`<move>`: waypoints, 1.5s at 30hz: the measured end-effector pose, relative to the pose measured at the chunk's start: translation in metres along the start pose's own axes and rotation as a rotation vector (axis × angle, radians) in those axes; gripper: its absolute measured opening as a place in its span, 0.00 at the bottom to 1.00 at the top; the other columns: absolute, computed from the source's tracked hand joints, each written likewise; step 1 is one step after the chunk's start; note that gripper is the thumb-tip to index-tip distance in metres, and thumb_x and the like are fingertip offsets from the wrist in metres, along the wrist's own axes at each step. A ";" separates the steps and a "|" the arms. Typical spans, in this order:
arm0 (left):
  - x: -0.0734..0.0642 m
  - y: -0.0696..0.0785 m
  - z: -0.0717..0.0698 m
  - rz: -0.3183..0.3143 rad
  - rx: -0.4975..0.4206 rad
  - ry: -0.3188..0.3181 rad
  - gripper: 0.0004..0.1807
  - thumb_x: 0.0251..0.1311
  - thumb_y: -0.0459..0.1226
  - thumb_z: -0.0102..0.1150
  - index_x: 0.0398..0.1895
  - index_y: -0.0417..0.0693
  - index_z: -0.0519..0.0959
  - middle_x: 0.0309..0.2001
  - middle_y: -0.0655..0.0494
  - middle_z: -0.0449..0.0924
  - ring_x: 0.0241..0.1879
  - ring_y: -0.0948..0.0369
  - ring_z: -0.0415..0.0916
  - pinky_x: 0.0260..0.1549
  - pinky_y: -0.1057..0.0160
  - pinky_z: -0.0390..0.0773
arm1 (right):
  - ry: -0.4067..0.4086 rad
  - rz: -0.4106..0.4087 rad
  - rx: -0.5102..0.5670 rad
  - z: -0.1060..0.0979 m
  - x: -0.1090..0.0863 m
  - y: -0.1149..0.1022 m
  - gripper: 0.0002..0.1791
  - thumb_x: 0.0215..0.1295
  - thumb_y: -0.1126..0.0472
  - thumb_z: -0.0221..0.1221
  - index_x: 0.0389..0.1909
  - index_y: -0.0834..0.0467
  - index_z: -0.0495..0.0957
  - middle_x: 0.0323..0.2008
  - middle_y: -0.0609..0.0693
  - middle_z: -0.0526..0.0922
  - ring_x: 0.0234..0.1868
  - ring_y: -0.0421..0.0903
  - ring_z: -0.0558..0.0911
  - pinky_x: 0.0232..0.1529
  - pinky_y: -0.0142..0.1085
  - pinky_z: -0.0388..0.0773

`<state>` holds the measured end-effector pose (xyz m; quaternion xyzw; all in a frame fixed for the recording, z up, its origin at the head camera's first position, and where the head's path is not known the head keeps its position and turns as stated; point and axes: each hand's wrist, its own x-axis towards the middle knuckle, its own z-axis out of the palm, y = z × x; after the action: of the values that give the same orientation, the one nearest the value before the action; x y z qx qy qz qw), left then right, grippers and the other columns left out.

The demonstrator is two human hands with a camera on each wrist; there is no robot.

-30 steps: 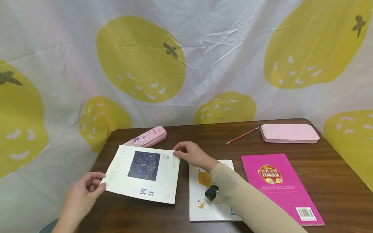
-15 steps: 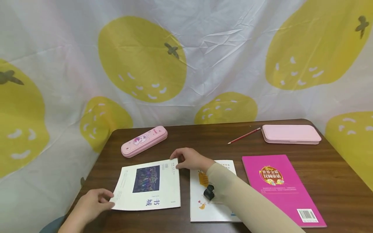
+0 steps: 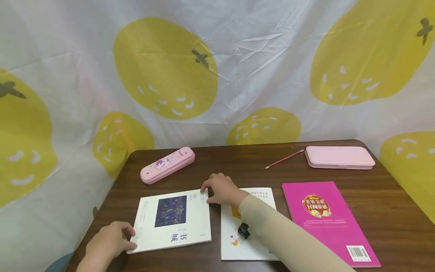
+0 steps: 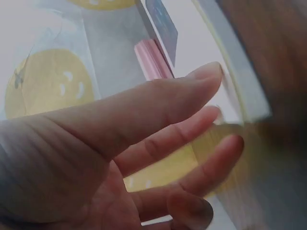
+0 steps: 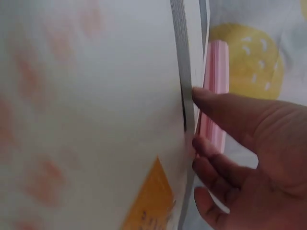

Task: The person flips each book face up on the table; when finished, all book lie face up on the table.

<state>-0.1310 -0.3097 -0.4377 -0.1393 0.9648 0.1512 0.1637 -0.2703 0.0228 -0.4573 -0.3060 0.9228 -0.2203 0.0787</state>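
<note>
A white book [image 3: 197, 226] with a dark picture on its cover lies flat on the left part of the wooden table. My left hand [image 3: 110, 241] is at its near left corner, thumb and fingertips right at the edge and spread apart in the left wrist view. At the far right corner, my right hand [image 3: 224, 189] touches the edge with thumb [image 5: 204, 96] and fingers, loosely bent. Under my right forearm lies another white book [image 3: 234, 249] with orange drawings, partly hidden by the sleeve.
Behind the first book is a pink rabbit pencil case [image 3: 168, 165]. A magenta book [image 3: 326, 223] lies to the right. Farther back are a red pencil [image 3: 284, 159] and a plain pink case [image 3: 340, 157]. A fruit-patterned curtain [image 3: 258, 75] hangs along the table's back edge.
Both hands have lowered the white book from above the table until it lies flat, uncovering the rabbit pencil case. The fingers of both hands have loosened at its corners.
</note>
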 end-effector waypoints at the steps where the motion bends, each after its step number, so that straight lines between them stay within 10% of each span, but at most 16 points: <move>1: 0.001 0.002 -0.002 -0.004 0.008 -0.002 0.19 0.45 0.48 0.80 0.38 0.53 0.85 0.31 0.54 0.83 0.31 0.53 0.75 0.28 0.52 0.74 | 0.012 0.003 -0.023 0.000 -0.004 -0.003 0.16 0.59 0.54 0.75 0.48 0.45 0.87 0.54 0.51 0.82 0.59 0.53 0.75 0.60 0.51 0.70; 12: 0.040 0.009 -0.024 0.194 0.065 0.119 0.10 0.54 0.36 0.74 0.41 0.48 0.88 0.33 0.56 0.84 0.33 0.57 0.80 0.30 0.54 0.75 | 0.019 0.077 -0.009 0.009 -0.037 -0.025 0.12 0.54 0.52 0.77 0.41 0.43 0.91 0.39 0.38 0.89 0.40 0.42 0.77 0.49 0.41 0.73; 24: 0.086 0.005 -0.018 0.324 0.118 0.191 0.11 0.57 0.31 0.73 0.44 0.49 0.89 0.52 0.39 0.86 0.56 0.37 0.80 0.52 0.36 0.77 | 0.001 0.063 -0.114 0.017 -0.068 -0.044 0.15 0.47 0.46 0.80 0.37 0.40 0.90 0.29 0.38 0.83 0.34 0.42 0.74 0.37 0.39 0.71; 33: 0.096 -0.002 -0.017 0.467 0.054 0.204 0.10 0.55 0.32 0.74 0.41 0.47 0.88 0.49 0.44 0.86 0.43 0.50 0.81 0.44 0.45 0.80 | -0.013 0.043 -0.118 0.019 -0.082 -0.051 0.19 0.42 0.43 0.81 0.37 0.39 0.89 0.27 0.36 0.79 0.33 0.39 0.72 0.35 0.37 0.69; 45: 0.100 -0.003 -0.014 0.391 -0.015 0.159 0.13 0.56 0.31 0.74 0.45 0.46 0.87 0.44 0.49 0.83 0.32 0.58 0.71 0.28 0.60 0.69 | 0.030 0.053 -0.203 0.025 -0.080 -0.055 0.18 0.38 0.43 0.81 0.32 0.38 0.86 0.28 0.39 0.82 0.34 0.42 0.75 0.36 0.38 0.70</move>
<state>-0.2251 -0.3389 -0.4614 0.0378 0.9822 0.1758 0.0535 -0.1702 0.0222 -0.4534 -0.2843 0.9493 -0.1281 0.0394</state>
